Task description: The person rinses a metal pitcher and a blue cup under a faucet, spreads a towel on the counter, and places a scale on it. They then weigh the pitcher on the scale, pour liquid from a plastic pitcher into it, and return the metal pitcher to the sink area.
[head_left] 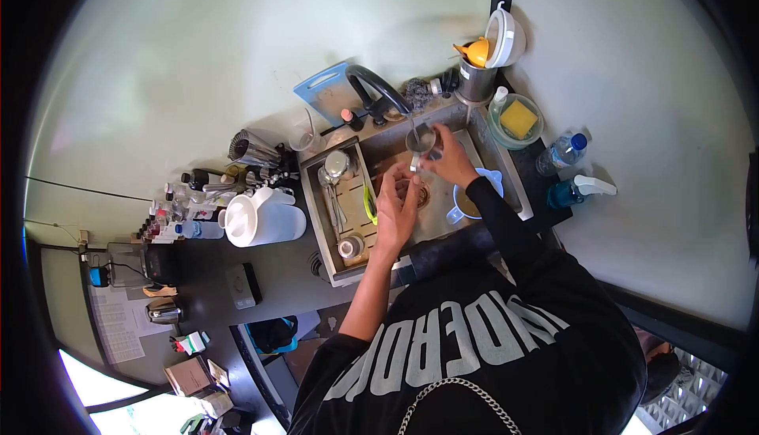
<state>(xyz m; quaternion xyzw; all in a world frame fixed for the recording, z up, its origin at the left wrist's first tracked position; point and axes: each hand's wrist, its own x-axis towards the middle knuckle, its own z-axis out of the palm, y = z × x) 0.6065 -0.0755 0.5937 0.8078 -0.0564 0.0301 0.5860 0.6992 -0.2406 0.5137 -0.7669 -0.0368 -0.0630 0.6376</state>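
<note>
Under the black faucet (pixel 379 91), a small metal cup (pixel 421 139) is held above the sink (pixel 466 130), with water running toward it. My right hand (pixel 453 162) has its fingers round the cup's right side. Just below and left, my left hand (pixel 398 202) is at the cup's handle, its fingers bent; whether they grip it is hard to tell. A light blue strainer or bowl (pixel 492 178) lies in the basin beneath my right forearm. On the slatted tray (pixel 352 198) to the left are metal cups, and a green-edged item lies near my left hand.
A white pitcher (pixel 273 217) stands left of the sink. Behind are a blue cutting board (pixel 322 87) and a metal container (pixel 477 83). To the right are a bowl with a yellow sponge (pixel 519 119), a water bottle (pixel 561 155) and a spray bottle (pixel 568 192).
</note>
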